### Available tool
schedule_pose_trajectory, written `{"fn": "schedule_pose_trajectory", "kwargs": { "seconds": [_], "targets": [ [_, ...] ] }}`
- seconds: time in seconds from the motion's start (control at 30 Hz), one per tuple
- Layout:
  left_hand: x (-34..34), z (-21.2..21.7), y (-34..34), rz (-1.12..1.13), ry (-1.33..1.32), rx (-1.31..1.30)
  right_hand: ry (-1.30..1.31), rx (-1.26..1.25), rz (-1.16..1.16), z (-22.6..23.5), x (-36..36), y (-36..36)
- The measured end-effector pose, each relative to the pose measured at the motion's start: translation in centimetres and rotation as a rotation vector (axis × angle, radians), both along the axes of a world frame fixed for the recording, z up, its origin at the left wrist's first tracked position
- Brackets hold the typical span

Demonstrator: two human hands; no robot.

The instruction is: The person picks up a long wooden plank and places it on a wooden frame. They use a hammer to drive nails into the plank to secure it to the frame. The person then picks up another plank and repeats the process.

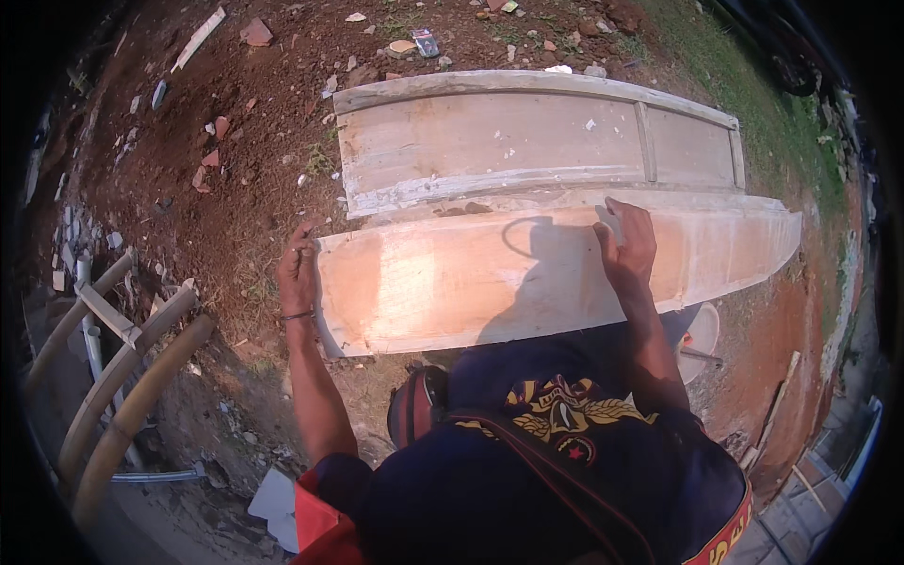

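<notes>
Out on bare reddish dirt, looking straight down over a dark blue shirt with a strap across it. Both forearms coming up from the bottom edge, stretched forward and spread wide. Left hand (298, 273) wrapped around the left end of a long pale wooden plank (490, 278), fingers curled over the end edge, thin band on the wrist, so clamped on the wood there. Right hand (626, 247) lying on top of the plank toward its far edge, palm down, fingers spread and flat, pressing rather than clutching; whether any fingertips hook over the far edge, can't tell. Plank lying crosswise right in front of the body, lit orange on the left half, with a head-and-shoulder shadow falling across the middle. Just behind it, touching or nearly so, a framed wooden panel (527, 141) with raised rails and a cross piece, flat on the ground. Off to the left, some bamboo poles (122, 395) tied into a rough frame, cut off by the dark rim. Scattered brick bits and rubble (212, 160) in the dirt, grass strip at upper right. Near edge of the plank partly hidden by the body.
</notes>
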State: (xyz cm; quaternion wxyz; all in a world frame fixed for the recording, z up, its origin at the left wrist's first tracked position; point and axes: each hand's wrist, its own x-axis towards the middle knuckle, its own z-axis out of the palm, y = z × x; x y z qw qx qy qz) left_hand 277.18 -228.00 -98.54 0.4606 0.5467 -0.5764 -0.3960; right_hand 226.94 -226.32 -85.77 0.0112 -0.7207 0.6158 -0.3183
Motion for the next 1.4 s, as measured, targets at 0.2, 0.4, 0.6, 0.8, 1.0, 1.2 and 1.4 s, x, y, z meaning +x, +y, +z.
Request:
{"fn": "schedule_pose_trajectory", "kwargs": {
  "seconds": [0.2,0.4,0.6,0.8,1.0,1.2,1.4],
  "targets": [
    [0.3,-0.4,-0.7,-0.027,-0.157,0.061,0.069,0.136,-1.146,-3.1,-18.8,19.4],
    [0.2,1.1,-0.9,-0.069,-0.341,0.052,-1.075,0.402,-1.364,-18.4,-16.5,33.3],
    [0.4,1.2,-0.7,0.012,-0.368,0.236,-1.695,0.144,-1.104,-26.7,-15.7,34.9],
    [1.1,1.3,-1.5,-0.052,-0.362,0.152,-1.767,-0.017,-1.269,-28.9,-17.3,33.7],
    [1.4,1.8,-0.9,-0.032,-0.405,0.251,-1.762,0.040,-1.283,-29.6,-20.5,33.1],
    [0.3,1.4,-0.7,0.067,-0.278,0.236,-1.721,0.170,-1.254,-28.7,-20.8,34.0],
    [0.4,0.9,-1.2,0.028,-0.204,0.162,-1.538,0.428,-1.227,-26.0,-19.5,35.3]
  ]
}}
